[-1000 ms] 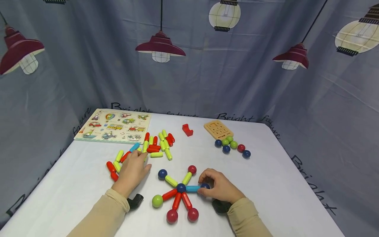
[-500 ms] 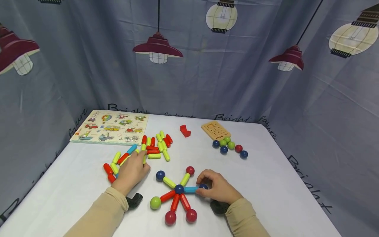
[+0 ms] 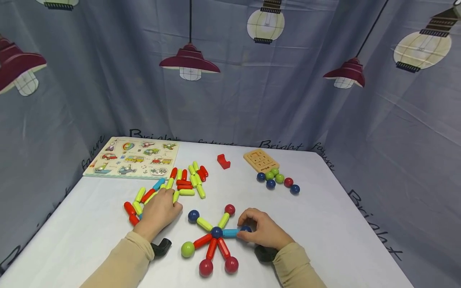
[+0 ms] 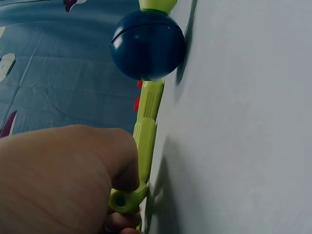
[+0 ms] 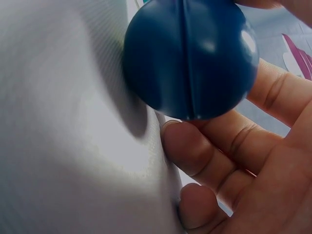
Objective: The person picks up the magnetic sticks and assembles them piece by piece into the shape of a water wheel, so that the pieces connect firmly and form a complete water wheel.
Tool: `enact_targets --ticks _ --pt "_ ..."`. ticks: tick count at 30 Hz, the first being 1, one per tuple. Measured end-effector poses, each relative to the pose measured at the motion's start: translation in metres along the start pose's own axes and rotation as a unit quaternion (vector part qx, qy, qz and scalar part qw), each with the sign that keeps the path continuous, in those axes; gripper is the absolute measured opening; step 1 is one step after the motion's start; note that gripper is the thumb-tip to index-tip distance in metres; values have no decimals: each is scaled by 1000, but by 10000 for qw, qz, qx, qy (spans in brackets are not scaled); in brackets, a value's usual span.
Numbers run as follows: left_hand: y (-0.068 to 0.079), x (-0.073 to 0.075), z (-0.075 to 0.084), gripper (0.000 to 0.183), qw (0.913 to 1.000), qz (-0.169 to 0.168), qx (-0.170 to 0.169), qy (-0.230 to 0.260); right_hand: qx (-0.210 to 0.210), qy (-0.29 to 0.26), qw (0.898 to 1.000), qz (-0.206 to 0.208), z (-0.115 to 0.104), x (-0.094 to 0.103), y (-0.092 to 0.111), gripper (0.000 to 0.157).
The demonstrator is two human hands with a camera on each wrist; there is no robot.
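My left hand [image 3: 160, 210] is down at the pile of loose rods, its thumb and fingers pinching a yellow-green rod [image 4: 124, 201] whose holed end shows in the left wrist view. The fingertips are partly hidden there. On the right, my right hand [image 3: 264, 229] holds a dark blue ball [image 5: 190, 58] between thumb and fingers. That ball sits at the outer end of a light blue rod [image 3: 230, 233]. The rod belongs to a star-shaped build with a dark blue centre ball [image 3: 216, 232], whose red and yellow-green arms end in red, green and blue balls.
Several red and yellow-green rods [image 3: 186, 192] lie beyond my left hand. A picture puzzle board [image 3: 133, 158] is at the back left. Farther back are a red block [image 3: 223, 161] and a wooden board [image 3: 261, 160], with several loose balls [image 3: 279, 178] in front of it.
The head view has shifted slightly. The left fingers have closed in among the rods, and a yellow-green rod by them has tilted. The right hand stays at the blue ball.
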State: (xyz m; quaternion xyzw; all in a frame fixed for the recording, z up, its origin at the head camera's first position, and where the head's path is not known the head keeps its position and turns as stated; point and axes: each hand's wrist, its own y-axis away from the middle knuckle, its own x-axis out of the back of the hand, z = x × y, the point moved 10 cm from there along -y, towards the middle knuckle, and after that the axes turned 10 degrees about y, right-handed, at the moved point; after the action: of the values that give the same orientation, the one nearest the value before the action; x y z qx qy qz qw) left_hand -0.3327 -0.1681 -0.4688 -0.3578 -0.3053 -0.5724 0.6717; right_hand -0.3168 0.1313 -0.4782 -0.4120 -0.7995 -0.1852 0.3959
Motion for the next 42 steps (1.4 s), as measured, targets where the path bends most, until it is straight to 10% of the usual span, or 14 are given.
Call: enact_targets --ticks 9,15,25,31,42 --pt "5 6 4 29 9998 45 85 -146 89 2 10000 -13 -2 0 0 24" --pt "13 17 19 35 9985 523 -167 -12 13 17 10000 -92 0 -2 1 24" --pt "19 8 34 44 9977 346 -585 59 67 148 9999 -57 0 -2 1 24" --pt "24 -22 57 27 9769 -479 -843 1906 61 194 9998 -63 -1 -2 1 23" --pt "28 -40 67 21 9753 -973 -1083 1662 -427 148 9988 213 -1 3 -1 48"
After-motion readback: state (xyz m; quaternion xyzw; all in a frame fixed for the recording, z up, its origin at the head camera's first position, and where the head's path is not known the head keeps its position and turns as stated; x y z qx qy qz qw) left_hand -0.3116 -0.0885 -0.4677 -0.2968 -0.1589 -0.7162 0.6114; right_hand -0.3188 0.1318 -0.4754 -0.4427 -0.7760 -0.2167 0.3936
